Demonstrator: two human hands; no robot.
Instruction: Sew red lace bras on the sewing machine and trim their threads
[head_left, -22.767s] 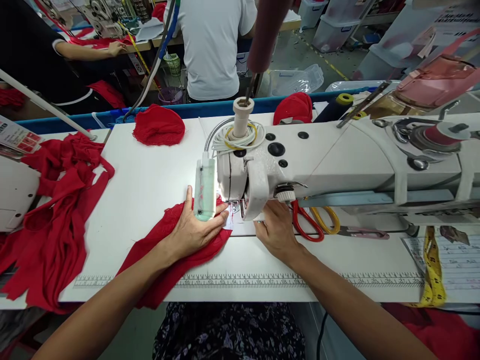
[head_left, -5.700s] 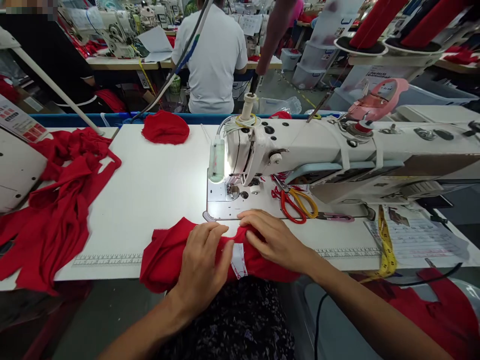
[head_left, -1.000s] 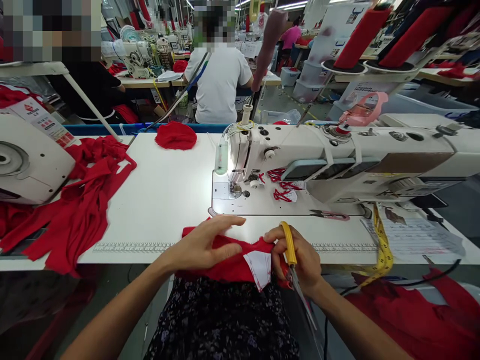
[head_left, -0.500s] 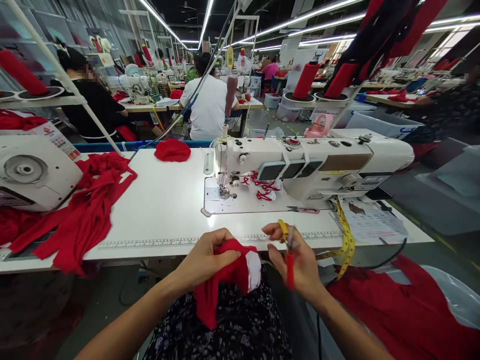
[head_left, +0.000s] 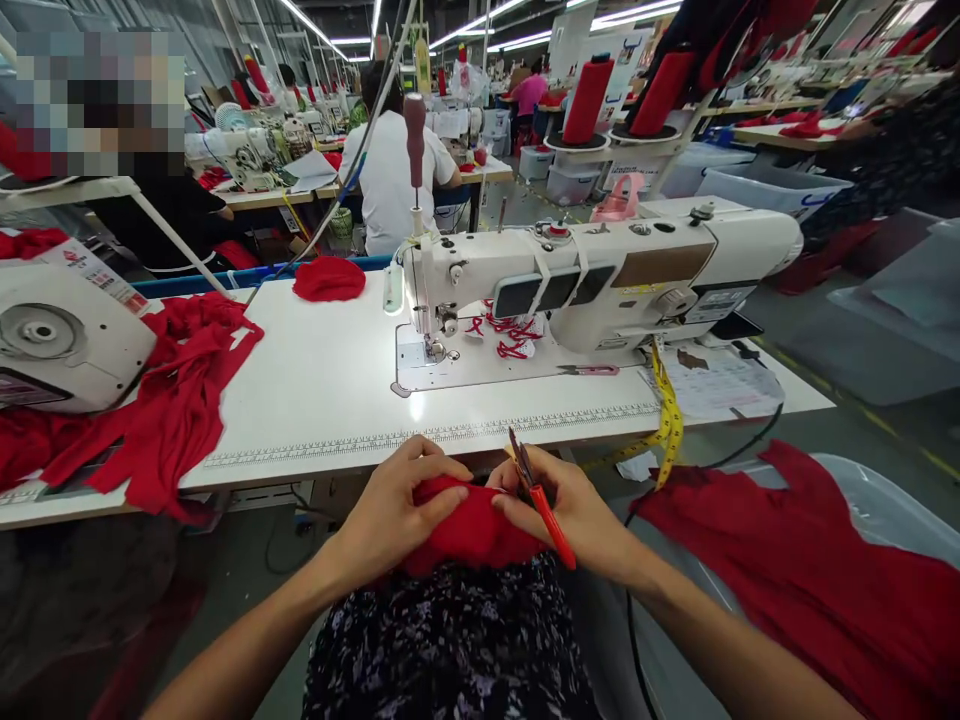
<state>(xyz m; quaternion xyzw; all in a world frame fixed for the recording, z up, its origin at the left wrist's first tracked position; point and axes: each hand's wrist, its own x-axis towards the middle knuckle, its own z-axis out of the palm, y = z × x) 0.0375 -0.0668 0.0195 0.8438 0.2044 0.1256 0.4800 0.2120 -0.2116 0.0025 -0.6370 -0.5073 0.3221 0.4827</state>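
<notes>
Above my lap, a piece of red fabric (head_left: pixel 476 530) is stretched between both hands. My left hand (head_left: pixel 394 515) is closed, pinching its left part between thumb and fingers. My right hand (head_left: pixel 581 510) grips the cloth's right edge between thumb and fingertips. That same hand also keeps hold of thread snips (head_left: pixel 553 528) with a red handle, their blades pointing up and away from the cloth. Just beyond the hands, at the table's front edge, runs a printed ruler strip (head_left: pixel 450 434). The white label patch on the fabric is out of sight.
A white sewing machine (head_left: pixel 592 270) stands on the table, with red trimmings (head_left: pixel 514 335) and another pair of snips (head_left: pixel 589 370) on its bed. Red fabric strips (head_left: pixel 180 390) hang at left. A tape measure (head_left: pixel 666 410) dangles at right, above a bin (head_left: pixel 862 480) of red cloth.
My right hand has moved left and down onto the fabric and now pinches it, the snips still in it. The white patch has turned out of view. The camera view has shifted.
</notes>
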